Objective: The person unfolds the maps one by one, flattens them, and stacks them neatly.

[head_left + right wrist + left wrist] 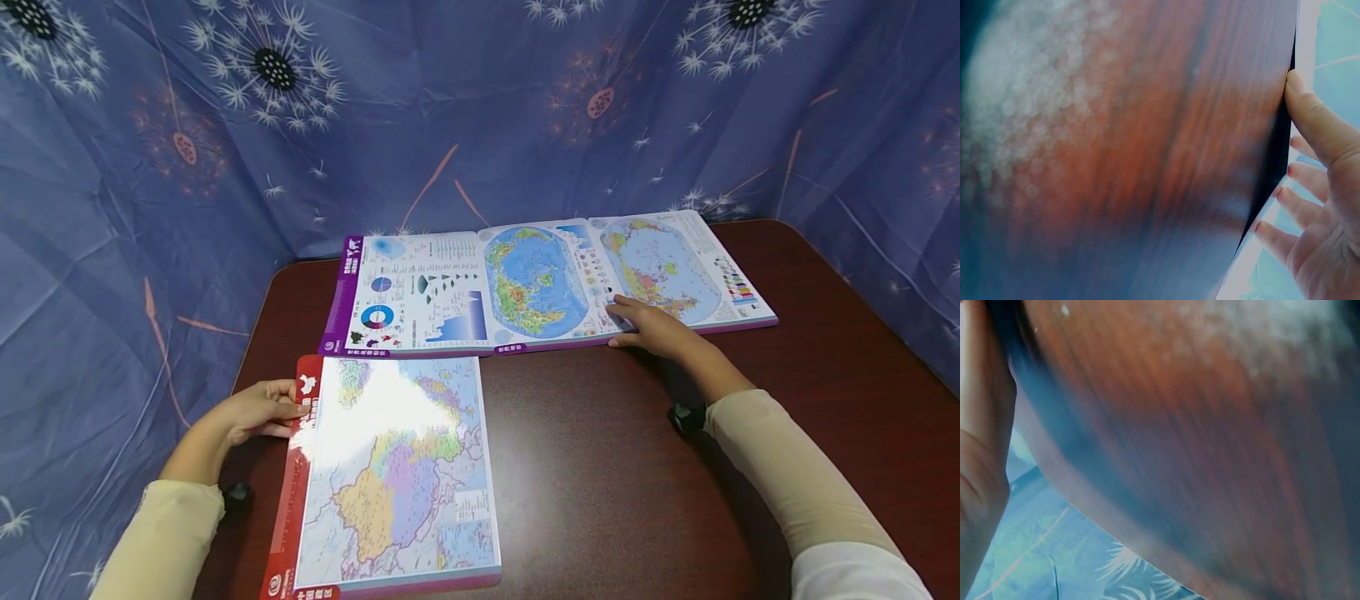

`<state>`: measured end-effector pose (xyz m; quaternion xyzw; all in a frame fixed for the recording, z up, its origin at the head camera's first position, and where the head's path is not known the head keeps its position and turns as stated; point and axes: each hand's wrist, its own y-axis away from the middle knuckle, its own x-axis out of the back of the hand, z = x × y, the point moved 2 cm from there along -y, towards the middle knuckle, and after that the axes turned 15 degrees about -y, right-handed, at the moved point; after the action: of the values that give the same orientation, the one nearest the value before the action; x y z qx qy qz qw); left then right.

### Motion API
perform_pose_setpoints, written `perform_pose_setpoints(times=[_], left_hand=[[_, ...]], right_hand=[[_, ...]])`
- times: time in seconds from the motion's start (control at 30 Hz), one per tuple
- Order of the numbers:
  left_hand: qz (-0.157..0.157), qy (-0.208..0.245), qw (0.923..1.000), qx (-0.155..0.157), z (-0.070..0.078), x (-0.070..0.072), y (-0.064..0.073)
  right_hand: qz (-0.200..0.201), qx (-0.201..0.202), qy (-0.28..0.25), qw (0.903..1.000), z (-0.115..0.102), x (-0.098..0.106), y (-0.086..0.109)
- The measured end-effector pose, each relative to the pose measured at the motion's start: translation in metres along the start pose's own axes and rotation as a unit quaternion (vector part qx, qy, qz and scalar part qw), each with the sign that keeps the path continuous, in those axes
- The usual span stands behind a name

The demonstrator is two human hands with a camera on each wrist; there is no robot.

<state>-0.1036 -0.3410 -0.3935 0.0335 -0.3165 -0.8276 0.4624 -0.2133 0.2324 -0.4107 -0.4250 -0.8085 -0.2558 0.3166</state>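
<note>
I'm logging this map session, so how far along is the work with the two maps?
Looks done: the purple-edged world map lies fully unfolded across the far side of the table. In hand: the right hand rests on its near edge, while the left hand holds the red-edged map by its left border. Left: the red-edged map looks folded, showing one panel, so it likely awaits handling.

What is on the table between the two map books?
Nothing. In the head view only a thin strip of bare brown table lies between the red-edged map book and the purple-edged map book.
</note>
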Motion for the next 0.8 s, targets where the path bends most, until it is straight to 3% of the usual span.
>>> perform_pose_setpoints(times=[0.5, 0.63, 0.8], left_hand=[[-0.042, 0.019, 0.9941, -0.098, -0.007, 0.008, 0.011], [-0.028, 0.016, 0.9919, -0.123, -0.005, 0.011, 0.013], [0.028, 0.007, 0.99, -0.138, 0.0, 0.01, 0.01]], right_hand=[[-0.008, -0.011, -0.004, 0.9999, -0.001, -0.001, 0.001], [-0.007, -0.013, -0.006, 0.9999, 0.0, -0.001, 0.001], [-0.007, -0.013, -0.012, 0.9998, 0.002, -0.001, 0.001]])
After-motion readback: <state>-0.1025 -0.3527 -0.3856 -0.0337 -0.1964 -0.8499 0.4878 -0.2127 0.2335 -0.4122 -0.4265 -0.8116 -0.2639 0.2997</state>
